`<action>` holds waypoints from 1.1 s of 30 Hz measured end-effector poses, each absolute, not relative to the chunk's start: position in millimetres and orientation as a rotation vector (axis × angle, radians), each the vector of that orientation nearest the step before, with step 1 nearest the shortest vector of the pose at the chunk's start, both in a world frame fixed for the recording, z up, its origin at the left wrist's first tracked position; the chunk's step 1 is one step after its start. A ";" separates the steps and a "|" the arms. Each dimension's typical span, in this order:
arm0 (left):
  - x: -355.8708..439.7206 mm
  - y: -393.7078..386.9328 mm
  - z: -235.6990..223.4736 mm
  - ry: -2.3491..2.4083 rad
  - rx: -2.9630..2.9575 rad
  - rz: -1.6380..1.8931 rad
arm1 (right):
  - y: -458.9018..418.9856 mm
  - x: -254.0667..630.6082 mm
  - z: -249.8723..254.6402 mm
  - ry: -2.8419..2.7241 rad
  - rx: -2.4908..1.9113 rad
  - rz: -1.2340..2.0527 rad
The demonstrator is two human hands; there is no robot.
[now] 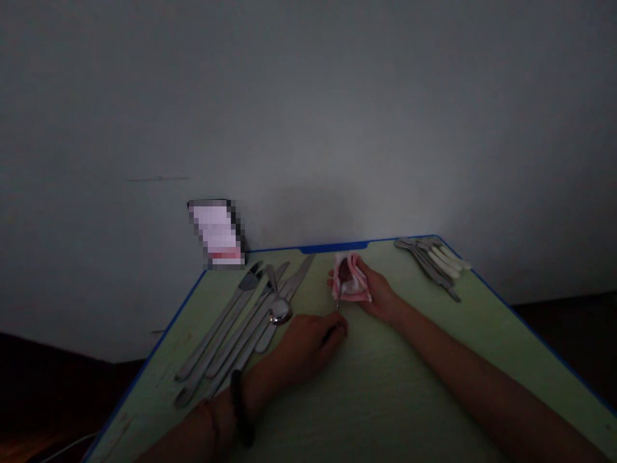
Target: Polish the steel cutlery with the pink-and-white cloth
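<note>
My left hand [313, 341] is closed around the handle of a spoon [344, 270], a little above the middle of the table. The spoon's bowl points away from me and rests against a pink and white cloth [357, 286]. My right hand [380, 296] grips that cloth from the right side, with the fingers partly hidden behind it. Just left of my left hand, another shiny spoon [280, 311] lies across several long table knives [231, 321]. My left forearm covers part of the knives' near ends.
At the back right of the green table [405, 399] lies a pile of cutlery [429, 263], some pieces with white handles. A phone [216, 231] with a lit, blurred screen leans at the back left corner. Behind the table's blue edge stands a grey wall [318, 116].
</note>
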State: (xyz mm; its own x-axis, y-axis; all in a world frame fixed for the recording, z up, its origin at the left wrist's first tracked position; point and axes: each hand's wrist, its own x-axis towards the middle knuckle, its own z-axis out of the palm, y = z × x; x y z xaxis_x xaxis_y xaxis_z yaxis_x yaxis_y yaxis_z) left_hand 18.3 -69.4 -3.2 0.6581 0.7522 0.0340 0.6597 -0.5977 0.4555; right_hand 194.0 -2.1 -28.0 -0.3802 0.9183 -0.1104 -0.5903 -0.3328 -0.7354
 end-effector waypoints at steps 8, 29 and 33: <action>18.5 -68.8 -5.6 1.128 2.472 0.312 | -0.8 194.1 -31.3 -0.759 -0.649 1.884; 18.7 -68.4 -5.1 1.123 2.566 0.272 | -4.0 192.2 -27.1 -0.851 -0.673 1.870; 19.2 -69.3 -3.3 1.122 2.555 0.288 | -8.1 191.4 -24.9 -0.918 -0.717 1.803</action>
State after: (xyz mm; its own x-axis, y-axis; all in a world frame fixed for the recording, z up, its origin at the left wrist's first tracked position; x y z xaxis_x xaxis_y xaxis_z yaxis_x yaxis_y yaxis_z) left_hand 19.2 -69.3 -3.3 0.6687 0.7419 0.0498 0.6740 -0.6330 0.3809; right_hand 191.4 -8.1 -24.9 -0.3720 0.9252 -0.0746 -0.4837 -0.2619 -0.8351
